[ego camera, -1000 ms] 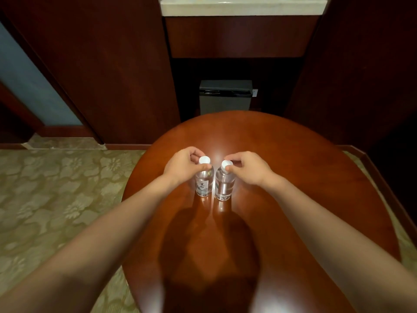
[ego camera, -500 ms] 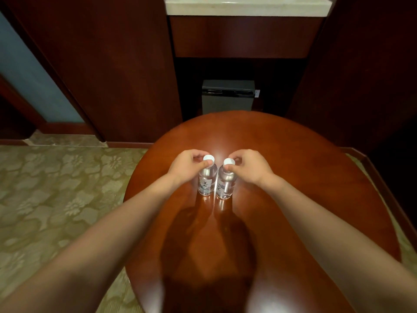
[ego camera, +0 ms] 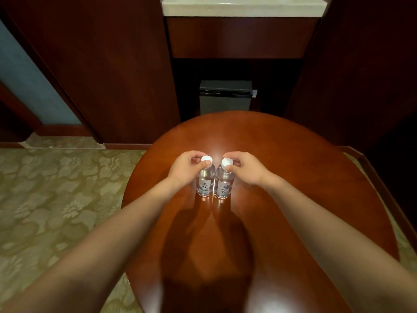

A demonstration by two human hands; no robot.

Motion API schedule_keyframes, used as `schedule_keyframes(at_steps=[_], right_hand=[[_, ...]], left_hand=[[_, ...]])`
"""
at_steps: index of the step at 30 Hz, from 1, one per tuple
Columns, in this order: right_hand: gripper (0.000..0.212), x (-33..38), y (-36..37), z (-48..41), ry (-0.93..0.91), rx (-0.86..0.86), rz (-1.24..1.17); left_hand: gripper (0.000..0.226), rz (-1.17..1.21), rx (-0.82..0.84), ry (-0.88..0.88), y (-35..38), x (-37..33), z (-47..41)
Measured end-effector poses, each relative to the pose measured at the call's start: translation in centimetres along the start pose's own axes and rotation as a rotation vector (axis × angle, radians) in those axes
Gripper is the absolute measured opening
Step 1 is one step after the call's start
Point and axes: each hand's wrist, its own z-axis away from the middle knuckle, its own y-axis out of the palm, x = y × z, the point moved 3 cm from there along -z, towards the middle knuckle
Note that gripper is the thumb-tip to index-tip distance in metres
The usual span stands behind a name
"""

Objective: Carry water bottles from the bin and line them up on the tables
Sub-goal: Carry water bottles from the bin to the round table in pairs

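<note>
Two small clear water bottles with white caps stand upright side by side on a round, glossy red-brown table (ego camera: 293,168). My left hand (ego camera: 186,169) pinches the neck of the left bottle (ego camera: 205,181) just under its cap. My right hand (ego camera: 244,169) pinches the neck of the right bottle (ego camera: 223,185) the same way. The bottles nearly touch, and both have labels facing me.
Beyond the table, a grey bin (ego camera: 225,97) sits in a dark recess under a wooden cabinet with a pale stone top (ego camera: 243,7). Dark wood panels flank it. Patterned green carpet (ego camera: 56,199) lies to the left, and a wooden baseboard runs along the right.
Both hands have stayed on the bottle necks. The bottles shifted very slightly further from me on the table and stand closer together.
</note>
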Motion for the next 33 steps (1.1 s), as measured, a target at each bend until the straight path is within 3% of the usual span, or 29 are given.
schedule_keyframes(at_steps=[5, 14, 20, 26, 33], right_hand=[[0.035, -0.2, 0.4, 0.2, 0.027, -0.028, -0.060], [0.061, -0.2, 0.6, 2.6, 0.022, -0.070, -0.107], [0.063, -0.1, 0.5, 6.7, 0.036, -0.262, 0.083], [0.064, -0.8, 0.8, 12.2, 0.015, -0.388, 0.335], [0.081, -2.7, -0.1, 19.8, 0.186, -0.375, 0.577]], left_hand=[[0.013, -0.051, -0.017, -0.010, -0.1, -0.2, 0.1], [0.022, 0.022, -0.069, -0.033, 0.0, -0.6, 1.2], [0.066, -0.038, -0.130, -0.027, 0.9, -0.8, 4.3], [0.083, -0.306, -0.152, 0.151, 3.3, -2.1, 9.5], [0.086, -0.678, 0.043, 0.436, 8.3, -4.6, 14.2]])
